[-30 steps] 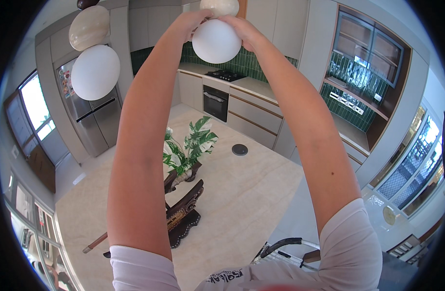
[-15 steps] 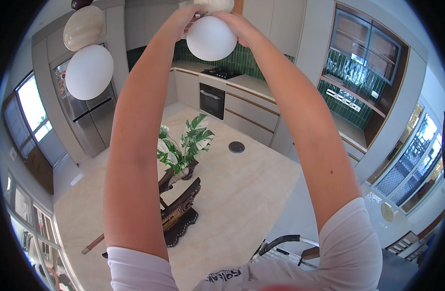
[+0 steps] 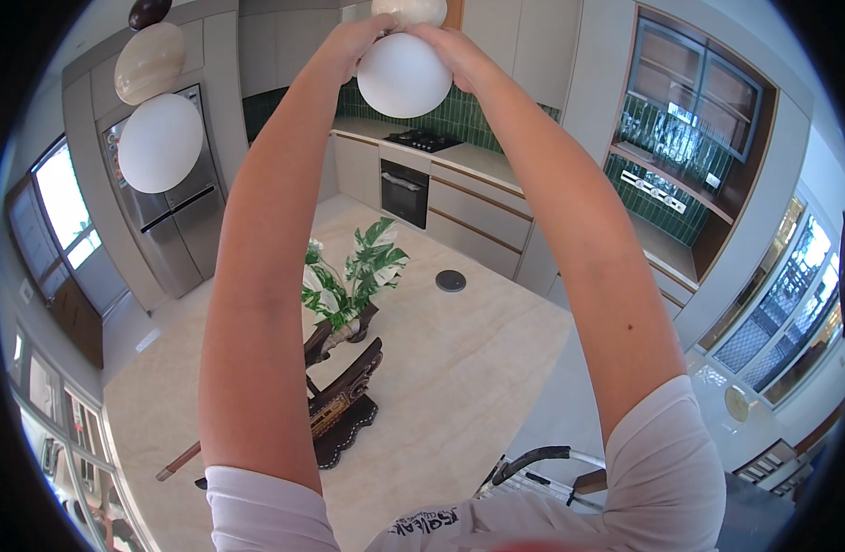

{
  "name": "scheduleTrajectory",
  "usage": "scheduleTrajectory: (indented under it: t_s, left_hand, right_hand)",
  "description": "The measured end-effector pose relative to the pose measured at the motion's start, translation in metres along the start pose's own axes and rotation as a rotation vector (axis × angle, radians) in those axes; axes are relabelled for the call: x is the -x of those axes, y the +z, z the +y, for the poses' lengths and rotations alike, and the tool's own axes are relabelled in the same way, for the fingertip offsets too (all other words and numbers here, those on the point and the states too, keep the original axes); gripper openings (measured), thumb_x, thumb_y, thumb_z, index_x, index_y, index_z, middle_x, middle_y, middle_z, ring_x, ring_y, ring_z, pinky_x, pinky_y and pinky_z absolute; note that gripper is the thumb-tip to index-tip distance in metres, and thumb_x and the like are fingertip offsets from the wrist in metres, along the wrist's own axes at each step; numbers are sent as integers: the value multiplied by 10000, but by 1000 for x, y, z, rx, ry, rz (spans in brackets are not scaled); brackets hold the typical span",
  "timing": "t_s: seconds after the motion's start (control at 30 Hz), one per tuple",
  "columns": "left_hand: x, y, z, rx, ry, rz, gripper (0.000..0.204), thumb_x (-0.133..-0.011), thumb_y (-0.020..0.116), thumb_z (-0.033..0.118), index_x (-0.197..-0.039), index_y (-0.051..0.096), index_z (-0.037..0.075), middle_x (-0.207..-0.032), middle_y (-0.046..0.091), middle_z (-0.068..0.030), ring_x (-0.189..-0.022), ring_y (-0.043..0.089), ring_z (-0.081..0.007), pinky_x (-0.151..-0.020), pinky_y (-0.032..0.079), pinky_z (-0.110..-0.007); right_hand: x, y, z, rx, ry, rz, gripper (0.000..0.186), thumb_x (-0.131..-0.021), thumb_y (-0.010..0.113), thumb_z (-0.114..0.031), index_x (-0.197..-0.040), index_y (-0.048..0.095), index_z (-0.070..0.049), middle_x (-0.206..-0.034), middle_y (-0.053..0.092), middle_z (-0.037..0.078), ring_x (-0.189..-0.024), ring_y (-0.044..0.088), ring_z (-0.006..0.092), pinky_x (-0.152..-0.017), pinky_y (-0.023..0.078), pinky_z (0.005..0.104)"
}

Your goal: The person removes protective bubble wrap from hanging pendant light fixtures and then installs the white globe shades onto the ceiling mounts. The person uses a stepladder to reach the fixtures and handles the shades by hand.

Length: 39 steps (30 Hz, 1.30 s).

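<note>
Top centre of frame: my left hand [image 3: 349, 46] and right hand [image 3: 455, 51] both cup the white globe lamp [image 3: 404, 75], grip closed I think, above the worktop [image 3: 459, 368].

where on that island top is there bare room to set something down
Bare stone on the island top runs from the potted plant and carved dark stand right to its edge, broken only by a small round disc. The left part is crowded; a stick lies there.

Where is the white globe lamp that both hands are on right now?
In the head view the white globe lamp is top centre, above the stone counter, cupped between the left hand and right hand, under a beige stone-like ball.
</note>
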State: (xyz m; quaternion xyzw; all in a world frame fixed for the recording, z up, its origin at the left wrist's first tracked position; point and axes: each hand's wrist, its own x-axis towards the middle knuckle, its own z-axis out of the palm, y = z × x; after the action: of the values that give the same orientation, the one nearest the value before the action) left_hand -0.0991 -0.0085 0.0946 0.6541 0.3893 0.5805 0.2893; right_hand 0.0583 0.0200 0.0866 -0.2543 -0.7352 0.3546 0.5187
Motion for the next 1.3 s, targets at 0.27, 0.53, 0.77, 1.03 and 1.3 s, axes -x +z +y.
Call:
scheduleTrajectory:
  t_s: [0.27,0.53,0.77,1.03,1.3]
  left_hand:
    - [-2,5,1,33,-21,32,360,-769,579,348,-968,592,48,-873,566,-54,-775,526,-144,-696,406,-279]
    - [-25,-6,-18,-14,5,136,219,-789,534,234,-891,587,46,-812,584,-48,-741,533,-154,-685,419,-294]
    - [-11,-8,-16,260,22,97,234,-756,598,226,-843,617,10,-825,605,-86,-753,534,-156,-696,390,-291]
    - [-11,-9,-7,73,50,14,295,-799,597,259,-966,607,17,-902,611,-84,-818,571,-187,-745,453,-303]
    - [-14,-5,-1,12,-7,148,275,-785,609,264,-920,629,25,-898,614,-94,-821,577,-212,-744,457,-327]
  right_hand:
    - [3,1,0,-23,-11,37,494,-752,605,-312,-1062,536,67,-978,607,171,-842,620,254,-730,505,367]
    - [4,4,-3,67,-36,22,496,-773,569,-370,-1072,553,26,-989,608,148,-878,606,237,-763,485,350]
    - [3,6,-4,64,-9,53,502,-768,578,-363,-1048,553,53,-956,612,167,-838,617,252,-735,494,370]
    - [-1,5,0,58,0,53,509,-760,593,-348,-1067,541,55,-965,612,169,-846,619,254,-738,499,362]
    - [-11,7,6,72,-62,97,512,-748,610,-343,-1051,548,65,-950,617,177,-837,625,256,-736,505,363]
